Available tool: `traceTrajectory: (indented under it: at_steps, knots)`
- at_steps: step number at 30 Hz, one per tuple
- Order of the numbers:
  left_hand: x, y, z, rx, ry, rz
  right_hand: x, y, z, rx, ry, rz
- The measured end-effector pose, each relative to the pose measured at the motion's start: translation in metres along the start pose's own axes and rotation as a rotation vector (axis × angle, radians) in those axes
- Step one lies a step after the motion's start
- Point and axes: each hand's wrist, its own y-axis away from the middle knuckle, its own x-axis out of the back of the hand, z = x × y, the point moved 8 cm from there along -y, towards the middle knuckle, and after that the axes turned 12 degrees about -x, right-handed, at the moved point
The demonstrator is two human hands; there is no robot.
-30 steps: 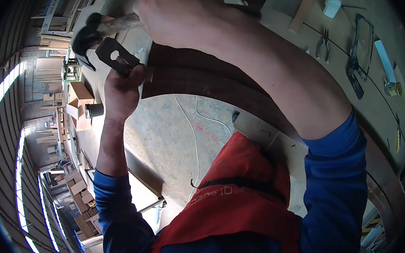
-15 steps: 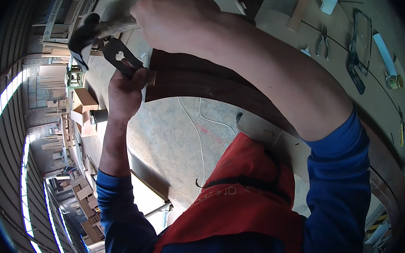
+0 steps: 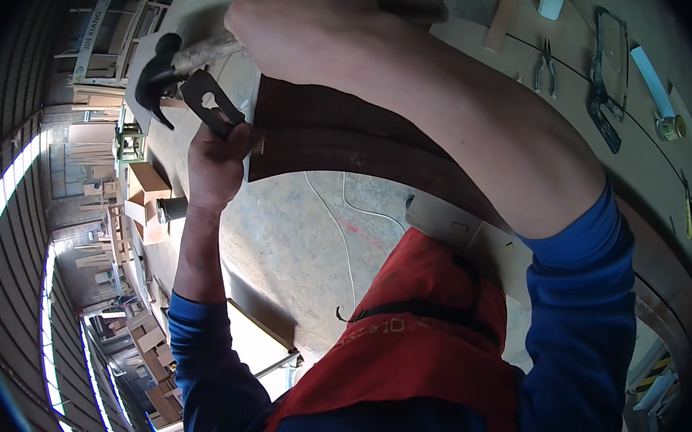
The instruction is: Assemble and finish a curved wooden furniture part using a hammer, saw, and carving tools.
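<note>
My right hand (image 3: 296, 25) is wrapped round the pale, worn handle of a claw hammer (image 3: 160, 75), at the upper left. The dark hammer head is beside the top end of a dark metal plate (image 3: 203, 95) with a keyhole-shaped slot; whether they touch I cannot tell. My left hand (image 3: 219, 161) grips the plate's lower end between thumb and fingers. That hand is at the left end of a curved, dark brown wooden piece (image 3: 319, 147), close to a small lighter wood bit. My right forearm hides part of the curved piece.
On the workbench (image 3: 569, 112) at the right lie pliers (image 3: 546, 69), a hacksaw (image 3: 604, 90), a tape roll (image 3: 672, 126) and a white bottle (image 3: 551, 1). A pale cord (image 3: 334, 215) trails across the floor. An open cardboard box (image 3: 146, 188) stands at the left.
The hammer head has shifted slightly right and down, turning so its claw shows more clearly. My left hand keeps its grip on the plate. The whole view has shifted a little.
</note>
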Motion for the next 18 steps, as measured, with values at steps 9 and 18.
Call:
traceTrajectory:
  at_steps: [9, 18]
  knots:
    - [-0.001, 0.001, -0.006, 0.021, 0.226, -0.189, -0.014, 0.019, 0.012, 0.013, -0.144, 0.157]
    - [0.044, -0.002, 0.013, 0.037, 0.586, -0.095, -0.032, 0.047, 0.032, 0.028, -0.219, 0.181]
